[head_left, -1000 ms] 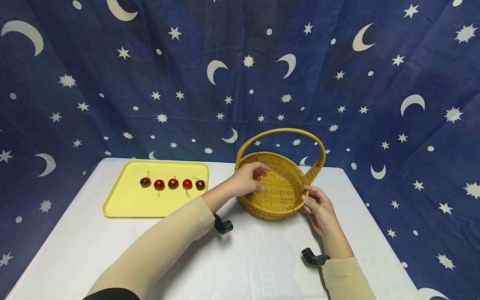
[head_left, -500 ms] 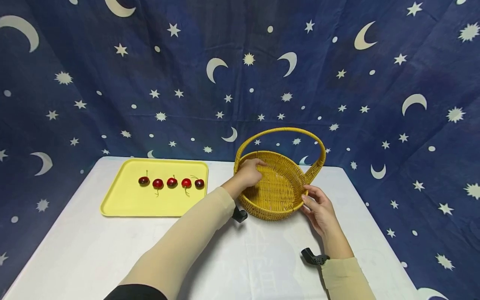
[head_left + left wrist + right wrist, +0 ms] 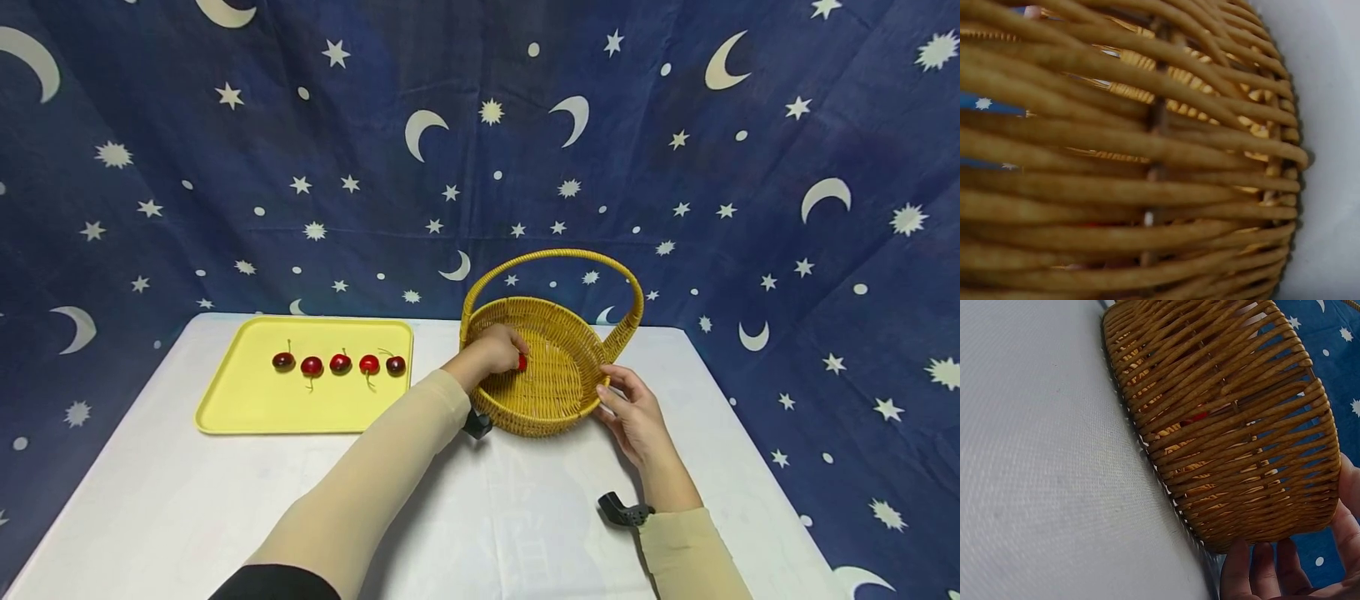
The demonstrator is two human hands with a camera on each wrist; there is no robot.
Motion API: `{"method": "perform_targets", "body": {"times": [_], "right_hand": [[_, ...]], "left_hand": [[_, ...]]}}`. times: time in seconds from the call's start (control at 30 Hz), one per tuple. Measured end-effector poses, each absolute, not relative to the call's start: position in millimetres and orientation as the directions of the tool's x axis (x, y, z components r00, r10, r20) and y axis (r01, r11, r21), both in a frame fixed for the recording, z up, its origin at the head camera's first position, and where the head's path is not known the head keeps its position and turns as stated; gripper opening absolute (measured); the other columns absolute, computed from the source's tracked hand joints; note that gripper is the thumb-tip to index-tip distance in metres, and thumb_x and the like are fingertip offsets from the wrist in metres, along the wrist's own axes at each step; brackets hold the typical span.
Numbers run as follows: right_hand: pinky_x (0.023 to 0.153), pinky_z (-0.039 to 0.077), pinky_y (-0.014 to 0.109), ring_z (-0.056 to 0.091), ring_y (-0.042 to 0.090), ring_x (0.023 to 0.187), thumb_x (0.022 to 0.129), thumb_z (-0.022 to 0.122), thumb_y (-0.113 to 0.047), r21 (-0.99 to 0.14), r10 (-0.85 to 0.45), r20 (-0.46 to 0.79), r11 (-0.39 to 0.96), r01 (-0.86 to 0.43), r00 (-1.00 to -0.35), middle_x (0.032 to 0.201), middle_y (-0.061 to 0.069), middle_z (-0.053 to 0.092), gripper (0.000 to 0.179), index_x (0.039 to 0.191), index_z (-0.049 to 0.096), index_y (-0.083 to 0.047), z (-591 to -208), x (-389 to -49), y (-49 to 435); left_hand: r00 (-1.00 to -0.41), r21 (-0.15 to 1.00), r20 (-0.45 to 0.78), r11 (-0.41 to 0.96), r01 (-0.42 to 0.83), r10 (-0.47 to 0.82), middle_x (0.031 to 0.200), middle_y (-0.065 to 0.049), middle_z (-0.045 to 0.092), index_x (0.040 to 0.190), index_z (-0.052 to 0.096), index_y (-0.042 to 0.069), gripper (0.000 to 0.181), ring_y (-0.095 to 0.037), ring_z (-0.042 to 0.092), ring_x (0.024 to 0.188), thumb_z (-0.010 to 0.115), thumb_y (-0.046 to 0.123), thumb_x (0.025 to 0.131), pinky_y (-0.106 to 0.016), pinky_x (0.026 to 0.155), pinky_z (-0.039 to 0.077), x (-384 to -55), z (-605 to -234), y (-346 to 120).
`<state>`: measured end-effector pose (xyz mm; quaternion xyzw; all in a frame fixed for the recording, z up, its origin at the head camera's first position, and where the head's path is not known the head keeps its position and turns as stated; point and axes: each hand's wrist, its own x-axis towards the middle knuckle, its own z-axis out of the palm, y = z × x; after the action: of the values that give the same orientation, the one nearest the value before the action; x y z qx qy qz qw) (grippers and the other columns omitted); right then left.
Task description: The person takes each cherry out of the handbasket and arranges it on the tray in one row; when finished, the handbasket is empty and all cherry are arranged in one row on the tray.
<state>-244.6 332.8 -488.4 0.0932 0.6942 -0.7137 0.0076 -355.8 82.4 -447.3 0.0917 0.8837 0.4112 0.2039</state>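
Note:
A round woven basket (image 3: 551, 383) with a tall arched handle stands on the table. My left hand (image 3: 491, 348) reaches over its left rim, fingers bent downward inside. A red cherry (image 3: 522, 362) shows at those fingertips, pinched between thumb and fingers. Through the weave in the right wrist view, a bit of the red cherry (image 3: 1195, 417) is visible beside the fingers. My right hand (image 3: 633, 417) grips the basket's right rim, thumb on the rim and the other fingers against the outer wall. In the left wrist view the basket wall (image 3: 1116, 187) hides the left hand.
Left of the basket lies a yellow tray (image 3: 247, 400) bearing several dark red cherries (image 3: 341, 363) in a row, stems on. A white cloth (image 3: 450, 517) covers the table. Behind hangs a dark blue curtain (image 3: 375, 275) with moons and stars.
My left hand has moved deeper into the basket, its fingers now lower, and the red cherry hidden half a second ago shows again. My right hand keeps its grip on the rim.

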Motion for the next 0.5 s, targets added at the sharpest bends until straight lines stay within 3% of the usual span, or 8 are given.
{"method": "perform_targets", "body": {"times": [0.13,0.23,0.33,0.5], "right_hand": [[0.094,0.061,0.026,0.059,0.016,0.126,0.108,0.063,-0.008,-0.99,0.119,-0.141,-0.029,0.139,-0.983,0.139,0.004,0.049,0.044,0.15,0.052,-0.008,-487,-245,333],[0.094,0.061,0.026,0.06,0.016,0.125,0.108,0.064,-0.009,-0.99,0.121,-0.144,-0.029,0.141,-0.982,0.139,0.003,0.05,0.045,0.151,0.052,-0.008,-487,-245,333],[0.093,0.062,0.027,0.061,0.014,0.122,0.107,0.065,-0.01,-0.989,0.122,-0.144,-0.034,0.141,-0.982,0.137,0.002,0.051,0.044,0.15,0.053,-0.009,-488,-244,332],[0.093,0.061,0.026,0.063,0.011,0.116,0.107,0.066,-0.011,-0.99,0.112,-0.139,-0.044,0.134,-0.984,0.135,0.0,0.051,0.044,0.149,0.053,-0.009,-487,-244,331]], "left_hand": [[-0.891,0.743,-0.265,0.667,0.056,0.37,0.106,-0.004,0.074,0.112,0.082,0.009,0.022,-0.016,0.058,0.087,0.076,0.0,0.093,-0.023,0.072,0.044,-353,-448,84],[-0.879,0.734,-0.233,0.668,0.122,0.416,0.107,-0.005,0.075,0.112,0.081,0.008,0.02,-0.015,0.057,0.087,0.078,0.002,0.093,-0.023,0.075,0.044,-351,-448,84],[-0.863,0.737,-0.192,0.649,0.187,0.467,0.11,-0.008,0.075,0.116,0.079,0.006,0.021,-0.016,0.057,0.09,0.078,0.002,0.095,-0.025,0.079,0.044,-349,-446,85],[-0.827,0.799,-0.114,0.546,0.253,0.55,0.116,-0.011,0.074,0.124,0.076,0.003,0.026,-0.017,0.059,0.093,0.074,0.002,0.098,-0.023,0.074,0.048,-344,-439,82]]}}
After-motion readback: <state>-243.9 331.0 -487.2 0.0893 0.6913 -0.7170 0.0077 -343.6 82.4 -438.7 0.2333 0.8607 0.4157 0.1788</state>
